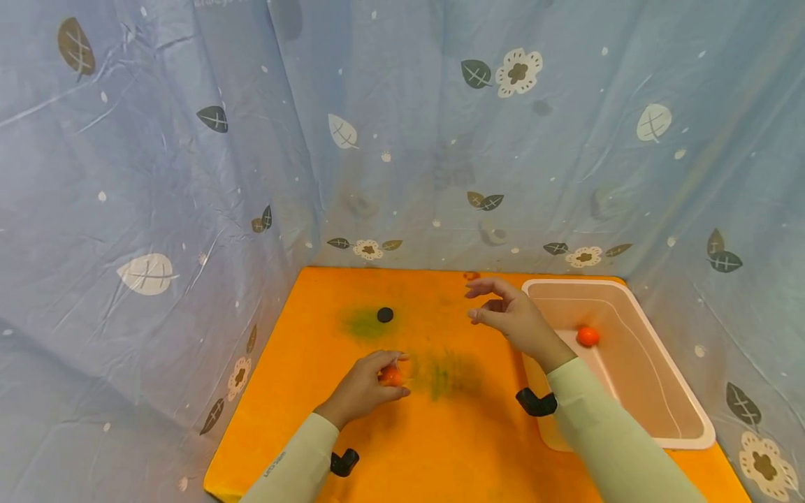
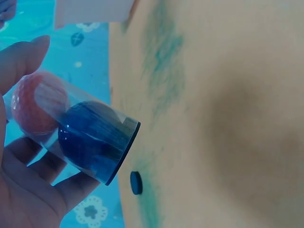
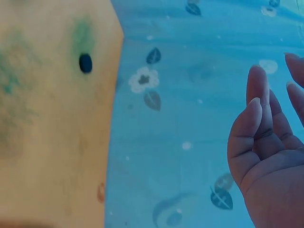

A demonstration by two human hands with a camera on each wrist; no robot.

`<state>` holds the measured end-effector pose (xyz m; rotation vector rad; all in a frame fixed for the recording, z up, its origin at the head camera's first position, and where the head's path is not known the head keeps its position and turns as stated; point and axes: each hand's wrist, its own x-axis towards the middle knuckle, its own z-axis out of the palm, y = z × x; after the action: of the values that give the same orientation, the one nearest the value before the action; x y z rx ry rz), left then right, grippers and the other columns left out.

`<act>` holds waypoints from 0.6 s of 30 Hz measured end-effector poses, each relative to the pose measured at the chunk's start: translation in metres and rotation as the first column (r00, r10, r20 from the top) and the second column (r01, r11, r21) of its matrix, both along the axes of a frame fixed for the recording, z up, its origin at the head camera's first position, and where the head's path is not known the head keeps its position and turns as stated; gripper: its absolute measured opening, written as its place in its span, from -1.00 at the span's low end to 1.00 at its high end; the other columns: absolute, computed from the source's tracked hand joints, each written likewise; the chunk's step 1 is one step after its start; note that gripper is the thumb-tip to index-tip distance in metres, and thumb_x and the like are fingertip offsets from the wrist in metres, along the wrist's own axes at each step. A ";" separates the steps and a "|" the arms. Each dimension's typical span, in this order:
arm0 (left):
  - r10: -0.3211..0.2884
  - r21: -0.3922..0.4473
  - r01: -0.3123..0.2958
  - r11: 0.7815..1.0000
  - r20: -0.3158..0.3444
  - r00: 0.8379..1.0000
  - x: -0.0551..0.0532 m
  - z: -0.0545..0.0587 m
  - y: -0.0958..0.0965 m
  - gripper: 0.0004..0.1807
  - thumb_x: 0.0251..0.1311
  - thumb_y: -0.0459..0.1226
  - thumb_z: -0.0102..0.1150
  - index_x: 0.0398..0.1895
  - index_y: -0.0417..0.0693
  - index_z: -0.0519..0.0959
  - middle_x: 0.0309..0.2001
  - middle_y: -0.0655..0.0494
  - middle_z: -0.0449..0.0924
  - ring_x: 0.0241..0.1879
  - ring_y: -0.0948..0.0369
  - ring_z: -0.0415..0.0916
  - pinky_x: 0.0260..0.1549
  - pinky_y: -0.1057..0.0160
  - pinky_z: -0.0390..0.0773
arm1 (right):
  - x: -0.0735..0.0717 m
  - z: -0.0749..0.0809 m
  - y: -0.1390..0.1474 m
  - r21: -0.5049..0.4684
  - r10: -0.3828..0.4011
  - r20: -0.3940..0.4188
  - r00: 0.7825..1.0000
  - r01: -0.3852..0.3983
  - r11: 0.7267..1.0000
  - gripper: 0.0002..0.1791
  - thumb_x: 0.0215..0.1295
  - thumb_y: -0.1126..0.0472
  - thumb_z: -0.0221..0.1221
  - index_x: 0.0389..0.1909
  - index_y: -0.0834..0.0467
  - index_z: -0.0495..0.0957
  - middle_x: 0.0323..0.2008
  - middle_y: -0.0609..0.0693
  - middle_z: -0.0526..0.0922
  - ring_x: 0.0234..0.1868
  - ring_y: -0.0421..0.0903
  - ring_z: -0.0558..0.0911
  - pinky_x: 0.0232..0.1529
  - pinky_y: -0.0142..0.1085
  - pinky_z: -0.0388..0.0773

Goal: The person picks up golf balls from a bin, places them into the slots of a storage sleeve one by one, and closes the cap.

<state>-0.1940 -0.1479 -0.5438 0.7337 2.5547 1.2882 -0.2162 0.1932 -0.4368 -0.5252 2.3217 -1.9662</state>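
Note:
My left hand (image 1: 367,386) grips a clear plastic tube (image 2: 90,124) above the table, fingers and thumb around its side. Inside it are two balls: a dimpled reddish ball (image 2: 40,103) near my palm and a dark blue one (image 2: 92,137) at the dark-rimmed end. From the head view, orange-red (image 1: 391,376) shows between those fingers. My right hand (image 1: 517,320) hovers by the bin's left rim, fingers loosely bent, holding nothing. A small black round cap (image 1: 385,315) lies on the table beyond my left hand.
A pale pink plastic bin (image 1: 660,377) stands on the right of the orange table (image 1: 440,454), with one orange ball (image 1: 588,336) inside. Green smears mark the tabletop. Blue patterned curtains (image 1: 409,175) enclose the back and both sides.

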 end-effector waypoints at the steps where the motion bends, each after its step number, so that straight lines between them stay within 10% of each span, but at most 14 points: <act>1: 0.000 0.003 0.000 1.000 0.004 1.000 0.000 0.000 0.000 -0.40 0.30 -0.02 0.61 0.38 0.33 0.64 0.39 0.38 0.53 0.15 0.27 0.56 0.03 0.21 0.65 | -0.001 0.002 0.004 0.008 -0.013 0.001 1.000 0.013 1.000 -0.50 0.52 0.29 0.39 0.41 0.13 0.56 0.27 0.20 0.56 -0.10 0.21 0.73 0.03 -0.15 0.72; 18: 0.002 0.012 -0.002 1.000 0.016 1.000 0.001 -0.003 -0.004 -0.37 0.30 -0.06 0.61 0.43 0.34 0.62 0.36 0.32 0.56 0.03 0.29 0.58 0.02 0.17 0.65 | -0.019 0.017 0.086 0.189 -0.162 -0.009 0.987 0.161 0.969 -0.32 0.60 0.10 0.34 0.63 0.04 0.35 0.36 0.13 0.47 0.07 0.00 0.72 0.06 -0.27 0.68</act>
<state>-0.1932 -0.1520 -0.5464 0.7206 2.5375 1.3058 -0.2353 0.2789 -0.4199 -0.3243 2.5861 -1.7764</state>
